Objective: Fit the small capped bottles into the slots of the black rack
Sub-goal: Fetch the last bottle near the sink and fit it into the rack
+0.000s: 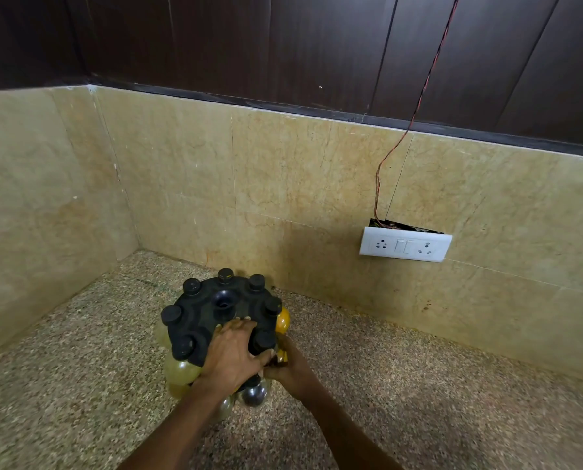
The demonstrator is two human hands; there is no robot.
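The round black plastic rack (212,320) sits on the speckled stone counter (80,385), close to the corner of the beige marble wall (283,198), and it is nearly full. The left hand (230,356) lies flat on the rack's near top, palm down and fingers spread, bracing rather than gripping. The right hand (288,366) reaches in at the near right edge, its fingers closed around a small amber bottle (282,356), working it toward a slot.

By my read, this one wants a steady press from the left hand so the rack does not turn or tip, while the right hand lines the neck up with the slot and slides it in level; forcing it at an angle could jam it against the neighbour.

Now the count: seven black round caps (191,287) show around the rim, plus one open hub in the centre. Below, at least five rounded bottle bodies peek out, yellowish, clear and one dark (254,395); more may be hidden under the hands. On the wall, one white switch plate (404,244) with a thin red wire (429,72) running up.
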